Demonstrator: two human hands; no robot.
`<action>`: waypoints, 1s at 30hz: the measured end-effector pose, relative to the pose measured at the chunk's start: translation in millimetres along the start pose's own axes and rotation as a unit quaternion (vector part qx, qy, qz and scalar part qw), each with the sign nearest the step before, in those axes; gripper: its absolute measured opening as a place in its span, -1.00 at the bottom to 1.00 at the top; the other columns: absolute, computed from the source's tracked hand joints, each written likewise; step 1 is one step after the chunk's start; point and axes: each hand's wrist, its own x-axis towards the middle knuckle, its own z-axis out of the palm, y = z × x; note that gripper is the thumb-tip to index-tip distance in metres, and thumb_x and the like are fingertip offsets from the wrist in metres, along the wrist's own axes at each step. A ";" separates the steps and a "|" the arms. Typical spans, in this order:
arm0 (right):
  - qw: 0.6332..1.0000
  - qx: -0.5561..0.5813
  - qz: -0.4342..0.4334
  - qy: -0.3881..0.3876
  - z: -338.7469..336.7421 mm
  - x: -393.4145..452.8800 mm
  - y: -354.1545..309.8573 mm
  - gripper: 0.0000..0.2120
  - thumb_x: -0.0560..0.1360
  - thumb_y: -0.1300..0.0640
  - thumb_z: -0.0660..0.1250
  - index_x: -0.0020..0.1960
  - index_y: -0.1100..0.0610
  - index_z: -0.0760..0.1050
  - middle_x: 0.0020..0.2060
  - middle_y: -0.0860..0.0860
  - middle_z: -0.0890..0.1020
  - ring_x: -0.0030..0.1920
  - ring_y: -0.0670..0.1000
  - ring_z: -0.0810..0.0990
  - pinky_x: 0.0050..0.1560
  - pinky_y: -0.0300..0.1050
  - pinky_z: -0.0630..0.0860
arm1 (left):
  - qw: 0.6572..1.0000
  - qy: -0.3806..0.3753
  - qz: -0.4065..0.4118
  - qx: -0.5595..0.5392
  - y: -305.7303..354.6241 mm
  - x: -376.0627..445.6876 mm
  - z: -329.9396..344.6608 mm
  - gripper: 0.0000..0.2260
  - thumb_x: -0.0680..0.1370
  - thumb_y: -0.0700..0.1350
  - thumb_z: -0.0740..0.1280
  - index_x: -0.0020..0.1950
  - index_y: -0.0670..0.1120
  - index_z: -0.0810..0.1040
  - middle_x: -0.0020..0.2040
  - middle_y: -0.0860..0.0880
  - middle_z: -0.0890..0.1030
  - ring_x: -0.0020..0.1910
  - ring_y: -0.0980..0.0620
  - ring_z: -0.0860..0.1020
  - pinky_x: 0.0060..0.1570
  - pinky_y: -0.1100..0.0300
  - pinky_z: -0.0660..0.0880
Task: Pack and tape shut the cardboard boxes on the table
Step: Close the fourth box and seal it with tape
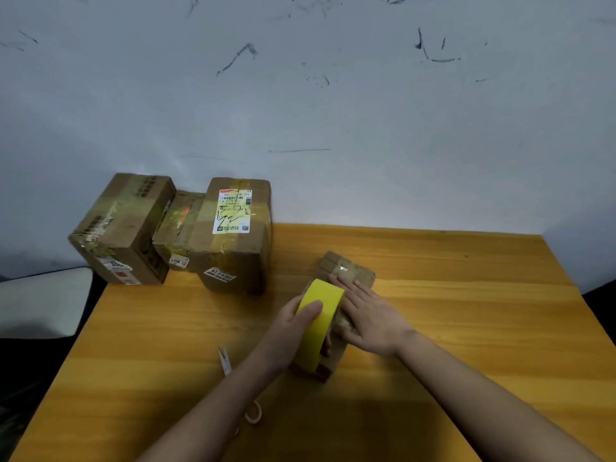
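Small box lengthwise, seemingly away

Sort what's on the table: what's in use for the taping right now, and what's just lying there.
In use: yellow tape roll, gripped by left hand; small box, pressed by right hand.
Lying about: scissors; three boxes at the back left.
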 end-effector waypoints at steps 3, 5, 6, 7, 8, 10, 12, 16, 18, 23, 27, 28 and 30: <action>1.000 -0.014 0.003 -0.026 -4.2 1.8 0.6 -0.16 0.48 -0.41 -0.10 0.58 0.05 -0.16 0.54 -0.06 -0.19 0.54 -0.09 -0.24 0.50 -0.15 -0.27 | 0.999 0.018 -0.031 0.016 10.4 -3.3 -0.6 -0.84 0.64 -0.08 0.18 -0.07 -0.12 0.46 -0.56 0.07 0.55 -0.59 0.20 0.51 -0.54 0.38 0.43; 0.999 -0.016 0.012 -0.032 -3.6 2.5 -0.7 -0.11 0.44 -0.50 -0.21 0.58 0.04 -0.19 0.54 -0.08 -0.19 0.54 -0.09 -0.23 0.51 -0.15 -0.25 | 0.997 0.005 -0.056 0.043 14.5 -5.4 -5.3 -0.79 0.64 -0.06 0.17 -0.14 -0.09 0.45 -0.60 0.11 0.53 -0.61 0.22 0.50 -0.58 0.41 0.40; 0.999 -0.016 0.016 -0.031 -2.8 3.0 -0.4 -0.09 0.41 -0.51 -0.25 0.58 0.03 -0.19 0.55 -0.08 -0.19 0.54 -0.09 -0.22 0.52 -0.14 -0.23 | 0.996 -0.006 -0.070 0.054 14.1 -5.5 -8.4 -0.78 0.64 -0.05 0.18 -0.16 -0.09 0.46 -0.60 0.09 0.53 -0.62 0.20 0.50 -0.58 0.40 0.41; 0.999 -0.012 0.020 -0.028 -1.9 3.2 -0.4 -0.08 0.40 -0.51 -0.27 0.58 0.03 -0.19 0.55 -0.08 -0.18 0.54 -0.09 -0.21 0.53 -0.12 -0.21 | 0.994 -0.016 -0.090 0.054 15.9 -8.8 -11.4 -0.76 0.64 -0.04 0.18 -0.17 -0.11 0.47 -0.59 0.05 0.54 -0.62 0.18 0.51 -0.58 0.38 0.42; 0.999 -0.009 0.023 -0.024 -1.2 3.5 -1.1 -0.08 0.40 -0.52 -0.27 0.58 0.03 -0.17 0.55 -0.09 -0.17 0.54 -0.09 -0.19 0.53 -0.11 -0.19 | 0.992 -0.025 -0.111 0.053 14.7 -10.7 -14.6 -0.74 0.63 -0.03 0.18 -0.16 -0.15 0.48 -0.58 0.02 0.55 -0.61 0.14 0.52 -0.58 0.36 0.43; 0.999 -0.009 0.028 -0.023 -1.6 3.4 -2.6 -0.10 0.42 -0.50 -0.22 0.58 0.03 -0.17 0.54 -0.09 -0.17 0.54 -0.09 -0.19 0.53 -0.11 -0.19 | 0.987 -0.036 -0.150 0.055 10.2 -16.1 -20.4 -0.71 0.63 -0.01 0.18 -0.13 -0.20 0.48 -0.54 -0.03 0.57 -0.59 0.09 0.54 -0.57 0.34 0.44; 0.999 -0.014 0.033 -0.030 -3.5 2.7 -3.3 -0.15 0.46 -0.46 -0.12 0.57 0.01 -0.20 0.54 -0.11 -0.20 0.53 -0.11 -0.22 0.52 -0.16 -0.24 | 0.986 -0.034 -0.157 0.049 6.9 -21.7 -22.6 -0.69 0.63 -0.01 0.17 -0.13 -0.22 0.49 -0.53 -0.05 0.58 -0.59 0.08 0.55 -0.57 0.33 0.45; 0.999 -0.009 0.030 -0.037 -6.7 2.1 -4.4 -0.23 0.46 -0.33 -0.21 0.58 0.01 -0.18 0.53 -0.11 -0.21 0.52 -0.15 -0.24 0.49 -0.21 -0.29 | 0.987 -0.023 -0.145 0.062 4.5 -25.5 -21.7 -0.68 0.64 -0.03 0.17 -0.25 -0.17 0.43 -0.62 0.04 0.52 -0.65 0.17 0.50 -0.64 0.37 0.40; 0.998 0.045 0.039 -0.029 -10.8 1.8 -7.6 -0.25 0.43 -0.23 -0.23 0.58 0.02 -0.06 0.53 -0.14 -0.13 0.52 -0.18 -0.16 0.48 -0.24 -0.27 | 0.987 -0.028 -0.146 0.065 3.6 -25.4 -21.2 -0.68 0.64 -0.03 0.17 -0.25 -0.17 0.42 -0.62 0.02 0.52 -0.65 0.15 0.50 -0.63 0.35 0.41; 0.935 0.225 0.228 0.152 -4.3 30.4 -26.8 -0.77 0.62 0.03 0.15 0.17 0.03 0.51 0.27 -0.06 0.51 0.31 0.03 0.40 0.23 -0.06 0.29 | 0.985 -0.036 -0.156 0.058 0.3 -27.1 -18.5 -0.66 0.64 -0.04 0.16 -0.22 -0.23 0.45 -0.58 -0.04 0.54 -0.62 0.06 0.53 -0.56 0.30 0.46; 0.930 0.115 0.300 0.177 5.9 47.4 -40.6 -0.84 0.59 0.04 0.22 0.11 0.07 0.46 0.12 0.02 0.49 0.17 0.10 0.40 0.11 -0.04 0.26 | 0.987 -0.037 -0.149 0.057 3.1 -30.3 -16.5 -0.68 0.64 -0.05 0.16 -0.25 -0.19 0.41 -0.62 0.01 0.52 -0.65 0.14 0.50 -0.62 0.35 0.42; 0.936 0.102 0.284 0.182 7.0 45.2 -41.7 -0.80 0.59 0.01 0.19 0.15 0.08 0.45 0.14 0.03 0.49 0.18 0.10 0.40 0.14 -0.04 0.26 | 0.986 -0.036 -0.154 0.053 3.8 -30.0 -18.0 -0.68 0.64 -0.05 0.16 -0.24 -0.19 0.41 -0.62 0.00 0.52 -0.65 0.13 0.50 -0.63 0.35 0.42; 0.949 0.094 0.252 0.163 7.2 37.9 -42.8 -0.59 0.58 -0.13 0.06 0.29 0.08 0.41 0.24 0.02 0.46 0.27 0.08 0.38 0.24 -0.04 0.24 | 0.985 -0.042 -0.167 0.030 6.4 -31.0 -19.5 -0.69 0.64 -0.05 0.16 -0.21 -0.23 0.42 -0.59 -0.05 0.54 -0.63 0.07 0.52 -0.61 0.31 0.45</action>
